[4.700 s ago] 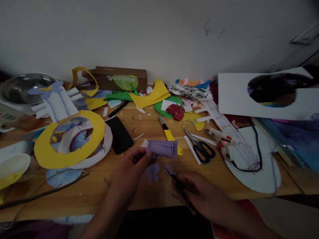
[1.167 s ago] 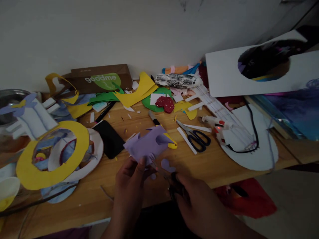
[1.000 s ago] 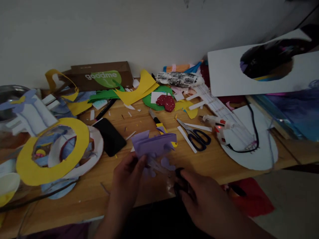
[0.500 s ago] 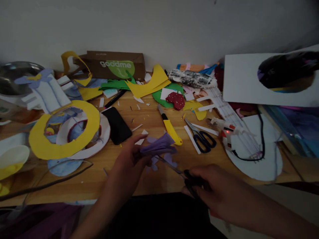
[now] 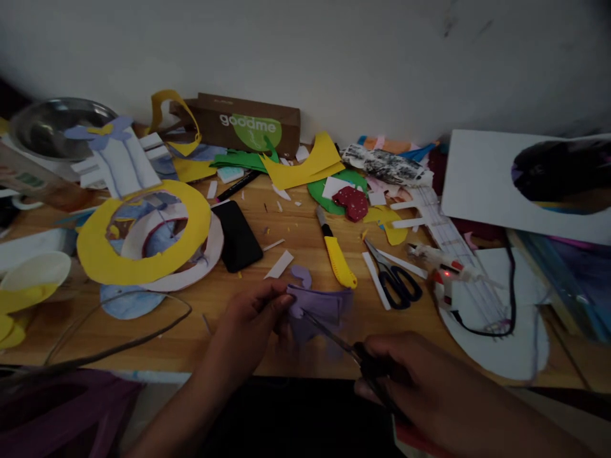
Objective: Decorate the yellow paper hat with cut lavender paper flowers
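Between the thumb and fingers of my left hand (image 5: 255, 324) is a folded piece of purple paper (image 5: 322, 305), held by its left end above the wooden table. My right hand (image 5: 410, 375) grips the dark handles of a pair of scissors (image 5: 344, 345). Their blades point left and meet the paper close to my left fingertips; whether they are cutting through it I cannot tell. A curled purple scrap (image 5: 301, 275) lies just behind the paper. Farther back rest a yellow utility knife (image 5: 340, 257) and a second pair of scissors (image 5: 394, 273), both untouched.
A black phone (image 5: 237, 235) and yellow paper ring (image 5: 90, 248) lie left. A cable (image 5: 119, 343) loops at the front left. On the right are a glue gun (image 5: 442, 280) with a lit red light and a white board (image 5: 482, 172). A brown box (image 5: 291, 130) stands behind.
The purple paper has turned in my left hand, its broad face now showing and hanging lower. Both hands have shifted slightly, and the view has swung a little to the left.
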Available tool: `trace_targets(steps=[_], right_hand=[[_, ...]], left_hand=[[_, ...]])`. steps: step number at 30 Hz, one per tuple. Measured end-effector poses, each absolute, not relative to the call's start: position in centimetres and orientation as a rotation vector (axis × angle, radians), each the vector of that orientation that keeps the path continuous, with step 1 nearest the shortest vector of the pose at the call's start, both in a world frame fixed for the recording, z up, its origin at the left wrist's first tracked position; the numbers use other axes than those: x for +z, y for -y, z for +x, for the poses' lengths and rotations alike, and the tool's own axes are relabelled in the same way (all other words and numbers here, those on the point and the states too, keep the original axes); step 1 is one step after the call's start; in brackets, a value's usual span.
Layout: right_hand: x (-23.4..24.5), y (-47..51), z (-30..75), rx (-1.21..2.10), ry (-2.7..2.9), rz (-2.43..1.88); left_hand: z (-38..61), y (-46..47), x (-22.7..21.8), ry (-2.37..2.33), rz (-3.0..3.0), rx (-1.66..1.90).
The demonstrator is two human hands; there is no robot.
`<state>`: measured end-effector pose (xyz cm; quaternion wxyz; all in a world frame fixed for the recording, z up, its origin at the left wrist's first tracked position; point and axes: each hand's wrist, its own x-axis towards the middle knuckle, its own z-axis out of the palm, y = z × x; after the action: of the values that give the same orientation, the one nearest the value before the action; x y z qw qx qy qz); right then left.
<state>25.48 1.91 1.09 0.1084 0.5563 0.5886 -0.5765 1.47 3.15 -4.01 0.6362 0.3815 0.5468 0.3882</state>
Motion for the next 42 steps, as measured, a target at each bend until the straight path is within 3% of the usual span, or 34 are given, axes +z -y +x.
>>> trace_targets(steps=[7,16,29,42], right_hand=[[0.6,-1.9,26.0,-1.615,-1.722,1.614],[-0.1,-0.7,25.6,-1.847,-1.624,1.643],[-2.1,1.4,24.0,-2.281,-1.486,1.745],[-3.1,2.4,24.7,-1.992,-1.659,1.864]], left_hand=[[2.1,-3.1,-3.8,-1.315,0.86,0.949],[2.9,-2.7,-2.5,-1.438,0.79,1.125],[2.9,-2.1,-3.2,-1.21,0.628,0.988],[2.8,-1.7,-3.5,-1.245,0.623,0.911]])
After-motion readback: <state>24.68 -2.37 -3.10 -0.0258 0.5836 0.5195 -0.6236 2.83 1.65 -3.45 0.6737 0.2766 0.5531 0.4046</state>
